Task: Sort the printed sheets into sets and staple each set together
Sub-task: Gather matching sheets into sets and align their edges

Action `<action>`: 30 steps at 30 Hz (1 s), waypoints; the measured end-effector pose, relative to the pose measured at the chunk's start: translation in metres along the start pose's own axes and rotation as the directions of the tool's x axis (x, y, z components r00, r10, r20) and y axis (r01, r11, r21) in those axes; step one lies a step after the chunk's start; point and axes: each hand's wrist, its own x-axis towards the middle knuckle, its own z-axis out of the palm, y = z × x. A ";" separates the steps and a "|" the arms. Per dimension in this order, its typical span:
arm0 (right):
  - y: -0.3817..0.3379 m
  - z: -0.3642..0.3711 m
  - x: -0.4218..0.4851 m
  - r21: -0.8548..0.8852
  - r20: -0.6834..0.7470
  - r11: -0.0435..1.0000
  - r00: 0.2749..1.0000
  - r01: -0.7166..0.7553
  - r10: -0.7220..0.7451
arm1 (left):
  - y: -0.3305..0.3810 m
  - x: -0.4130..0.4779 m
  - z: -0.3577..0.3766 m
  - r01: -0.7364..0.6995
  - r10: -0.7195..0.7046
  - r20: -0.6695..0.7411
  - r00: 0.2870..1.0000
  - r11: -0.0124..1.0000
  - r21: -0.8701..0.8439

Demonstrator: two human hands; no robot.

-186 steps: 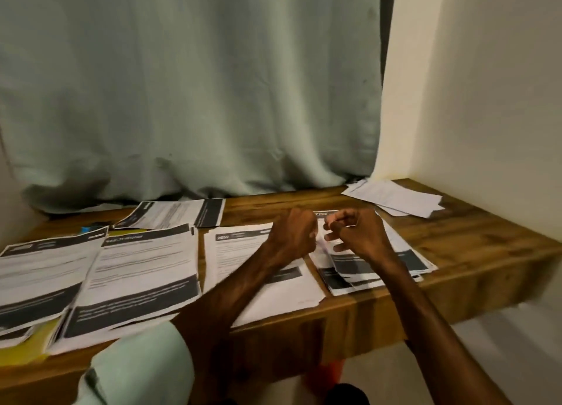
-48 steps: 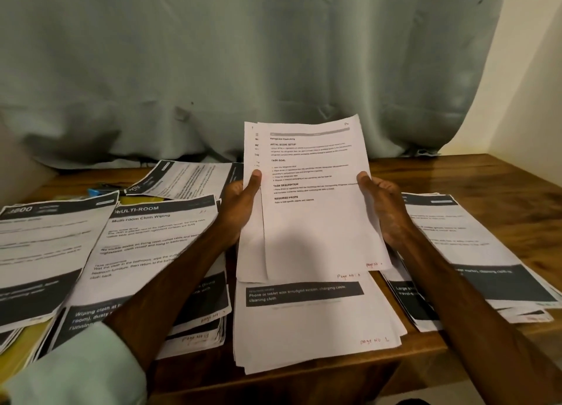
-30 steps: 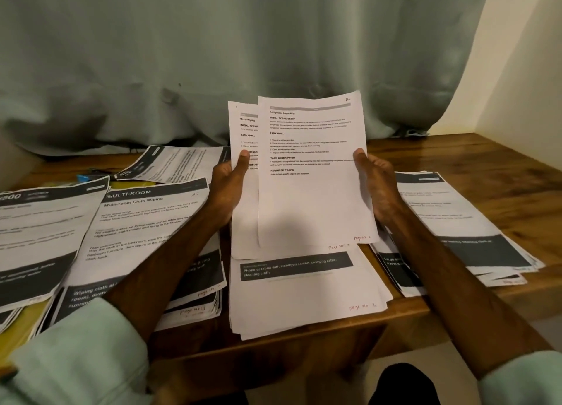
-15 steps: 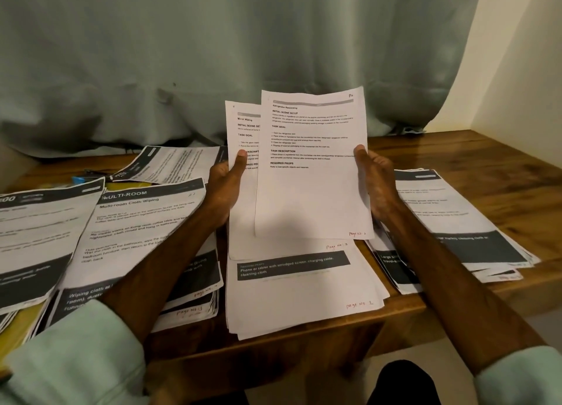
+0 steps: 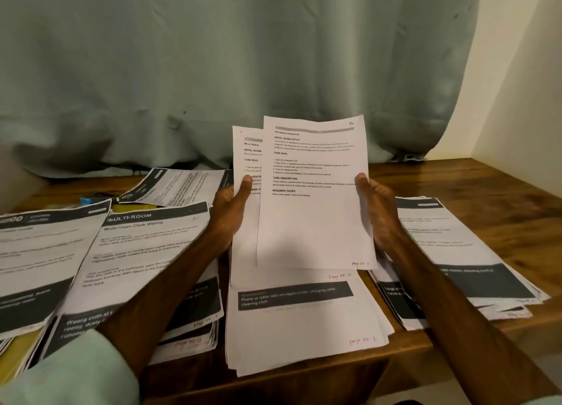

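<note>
The fingers of the left hand (image 5: 228, 216) pinch the edge of the back sheet (image 5: 247, 149). The thumb lies on the front and the other fingers are hidden behind the paper. The right hand (image 5: 380, 216) grips the front sheet (image 5: 313, 222) the same way, with its thumb on the right edge.

Both sheets are held up above the bench (image 5: 501, 191). The front one covers most of the back one but sits a bit to the right. I think that is so both titles and the red page numbers at the bottom can be read together, to see which set each page goes with.

Right under them lies the middle pile (image 5: 304, 328), close to the front edge of the bench, where it is easy to reach. The right pile (image 5: 456, 252) sits just beside it, and the left piles (image 5: 146, 252) fan out on the other side. More pages (image 5: 182, 185) lie farther back, near the curtain (image 5: 243, 54). The piles look kept apart so the sets do not mix.

I see no stapler for sure. A small blue thing (image 5: 88, 200) peeks out at the back left, but I cannot tell what it is. To me the sorting looks far from done.
</note>
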 end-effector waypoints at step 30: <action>0.004 0.004 0.000 -0.035 0.150 0.997 0.986 -0.068 0.072 | 0.025 -0.004 -0.008 -0.122 0.121 -0.014 0.993 0.979 -0.164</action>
